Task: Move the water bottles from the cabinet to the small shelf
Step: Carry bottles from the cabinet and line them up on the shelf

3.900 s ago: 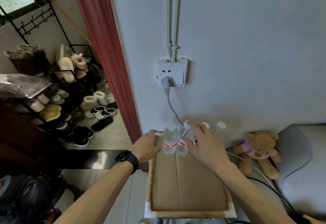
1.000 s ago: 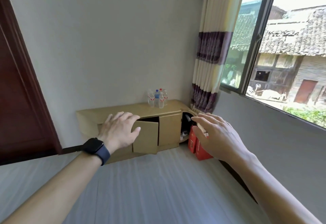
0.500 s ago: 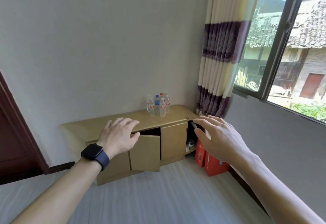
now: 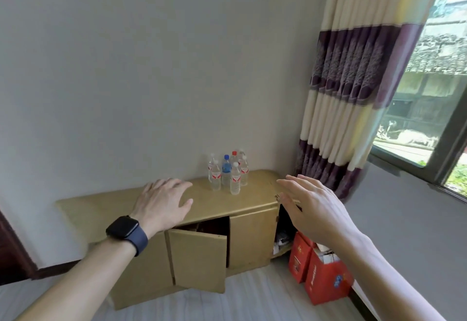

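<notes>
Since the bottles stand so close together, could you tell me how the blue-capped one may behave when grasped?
The blue-capped bottle looks tall and narrow, so probably tippy. Its neighbours crowd it, so a nudge may topple them. Clear plastic likely dents under a squeeze.

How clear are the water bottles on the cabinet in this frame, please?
Head view: the water bottles are small and soft but countable as roughly six; the window is overexposed, the wide lens bends the cabinet top, and both hands look sharp.

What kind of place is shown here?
Probably a room in a home: a low wooden cabinet stands against a plain wall, a striped curtain hangs beside a window, and water bottles stand on the cabinet.
</notes>
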